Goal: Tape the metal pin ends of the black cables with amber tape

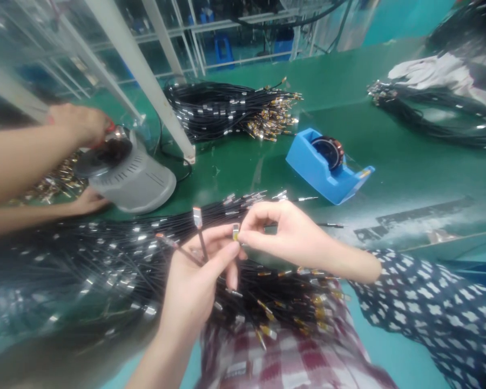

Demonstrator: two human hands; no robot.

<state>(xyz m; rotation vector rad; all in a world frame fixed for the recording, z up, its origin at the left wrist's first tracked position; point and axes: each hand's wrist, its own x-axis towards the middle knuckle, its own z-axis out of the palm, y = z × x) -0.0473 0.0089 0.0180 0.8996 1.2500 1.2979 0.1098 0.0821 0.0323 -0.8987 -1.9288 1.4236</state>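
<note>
Cable connector (235, 231), one (silvery, yellow-marked), pinched by left hand (200, 275) and right hand (273, 232) together; could slip should either grip loosen.

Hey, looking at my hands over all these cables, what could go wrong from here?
The small connector pinched between your left hand and right hand could slip and get lost among similar ends. The two plugs sticking up from the left hand might get knocked as the hands move. Cables lie heaped close around both hands, so some may snag or tangle.
</note>
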